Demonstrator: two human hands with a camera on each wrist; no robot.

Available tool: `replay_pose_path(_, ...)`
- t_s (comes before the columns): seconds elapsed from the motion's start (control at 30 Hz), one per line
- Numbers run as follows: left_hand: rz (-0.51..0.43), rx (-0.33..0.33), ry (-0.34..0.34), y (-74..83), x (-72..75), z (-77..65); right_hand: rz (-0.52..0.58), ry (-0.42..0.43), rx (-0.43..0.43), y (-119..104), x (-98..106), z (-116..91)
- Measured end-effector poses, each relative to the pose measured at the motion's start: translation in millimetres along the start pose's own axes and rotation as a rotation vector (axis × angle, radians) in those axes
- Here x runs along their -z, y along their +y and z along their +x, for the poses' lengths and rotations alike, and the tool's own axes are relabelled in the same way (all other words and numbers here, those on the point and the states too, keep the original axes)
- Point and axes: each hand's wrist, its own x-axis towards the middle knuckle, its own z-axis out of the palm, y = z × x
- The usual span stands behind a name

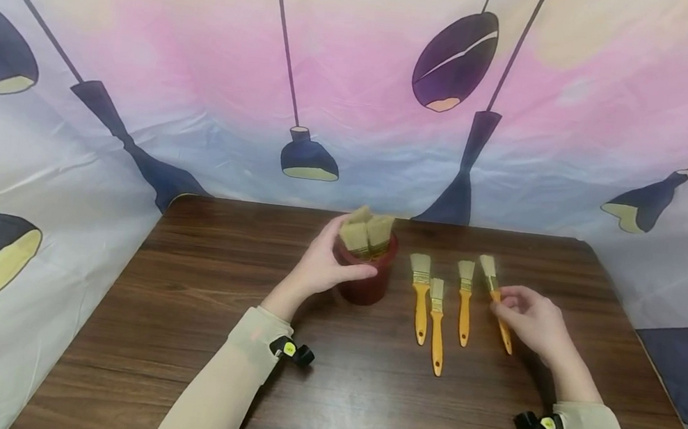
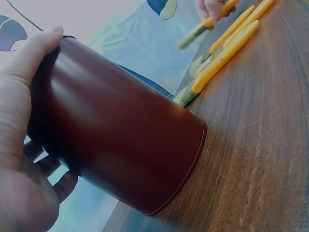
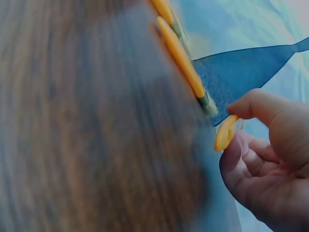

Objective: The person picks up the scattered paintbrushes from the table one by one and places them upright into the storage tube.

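A dark reddish-brown round cup (image 1: pixel 366 288) stands upright on the table, and several paintbrushes (image 1: pixel 355 238) poke out of it bristles up. My left hand (image 1: pixel 319 262) holds the cup near its rim; in the left wrist view the thumb lies along one side and the fingers curve round the other. On the right, my right hand (image 1: pixel 535 323) pinches a paintbrush (image 1: pixel 504 335) by its orange handle, its pale bristles pointing away from me. The right wrist view shows the handle's end (image 3: pixel 224 137) between thumb and fingers, the rest of that brush mostly hidden.
Between the cup and my right hand lie a wide paintbrush (image 1: pixel 420 310), a narrow one (image 1: pixel 436 336) and another (image 1: pixel 463 314), bristles toward the far edge. A cloth printed with lamps (image 1: pixel 359 69) hangs behind the brown wooden table (image 1: pixel 195 311).
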Motion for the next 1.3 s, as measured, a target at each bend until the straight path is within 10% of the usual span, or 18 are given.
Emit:
replay_pose_path(0.73,0.002,-0.01,-0.001,0.9,-0.4,-0.2,0.2,0.196,0.245,-95.4,-0.2,6.7)
replay_pose_path(1.3,0.003,-0.003,-0.001,0.9,0.3,-0.4,0.499,0.15,0.486,-202.8,-18.5,50.3)
